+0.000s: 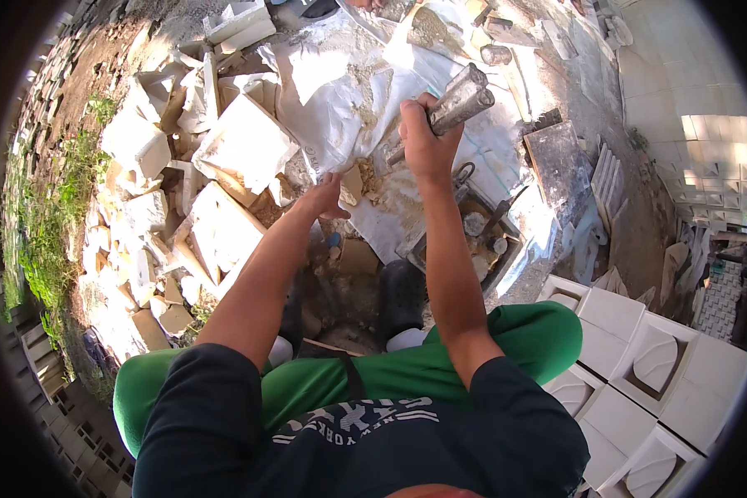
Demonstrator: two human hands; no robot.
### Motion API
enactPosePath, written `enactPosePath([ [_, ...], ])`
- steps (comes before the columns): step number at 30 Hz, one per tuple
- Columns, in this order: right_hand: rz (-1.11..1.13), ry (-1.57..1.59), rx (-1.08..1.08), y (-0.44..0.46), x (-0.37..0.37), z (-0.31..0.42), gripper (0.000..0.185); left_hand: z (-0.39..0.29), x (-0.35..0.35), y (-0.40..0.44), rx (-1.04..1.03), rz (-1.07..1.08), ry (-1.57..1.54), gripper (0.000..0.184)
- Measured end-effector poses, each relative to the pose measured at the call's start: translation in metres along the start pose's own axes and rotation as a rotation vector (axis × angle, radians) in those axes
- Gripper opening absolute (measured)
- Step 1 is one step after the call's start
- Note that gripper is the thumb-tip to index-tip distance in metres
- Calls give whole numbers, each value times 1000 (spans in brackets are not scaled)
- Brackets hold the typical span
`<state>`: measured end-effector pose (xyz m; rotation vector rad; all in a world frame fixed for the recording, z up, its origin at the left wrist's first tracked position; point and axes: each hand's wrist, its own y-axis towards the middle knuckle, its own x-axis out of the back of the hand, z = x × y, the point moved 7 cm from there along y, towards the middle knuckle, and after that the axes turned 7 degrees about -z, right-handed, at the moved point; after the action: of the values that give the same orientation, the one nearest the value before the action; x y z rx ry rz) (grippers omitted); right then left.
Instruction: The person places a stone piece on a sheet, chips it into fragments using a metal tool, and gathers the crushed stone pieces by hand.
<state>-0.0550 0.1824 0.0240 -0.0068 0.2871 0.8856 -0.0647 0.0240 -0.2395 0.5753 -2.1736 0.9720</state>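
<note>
My right hand point(432, 141) is raised over the work area, its fingers wrapped round a heavy grey metal hammer-like tool point(465, 98). The tool's thick, scuffed end looks like two short bars side by side, and a thinner end pokes out below my fist. Lower and to the left, my left hand point(327, 199) reaches down with thumb and fingers apart. Its fingertips are at the edge of a crumpled white sack point(315, 116), beside a small tan stone piece point(351, 186). Whether they touch the sack I cannot tell.
Broken white stone blocks point(241, 141) are heaped on the left. A shallow tool box point(506, 259) with tins and metal tools stands right of my shoes point(402, 295). Carved white tiles point(647, 357) lie at lower right. A dark flat slab point(560, 170) rests farther right.
</note>
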Motion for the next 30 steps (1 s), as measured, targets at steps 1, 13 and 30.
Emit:
enactPosePath([
  [1, 16, 0, -20, 1, 0, -7, 30, 1, -2, 1, -8, 10, -17, 103],
  [13, -46, 28, 30, 8, 30, -15, 28, 14, -17, 8, -53, -86, -51, 105],
  [30, -118, 71, 1, 21, 61, -65, 28, -38, 13, -9, 103, -449, 267, 68],
])
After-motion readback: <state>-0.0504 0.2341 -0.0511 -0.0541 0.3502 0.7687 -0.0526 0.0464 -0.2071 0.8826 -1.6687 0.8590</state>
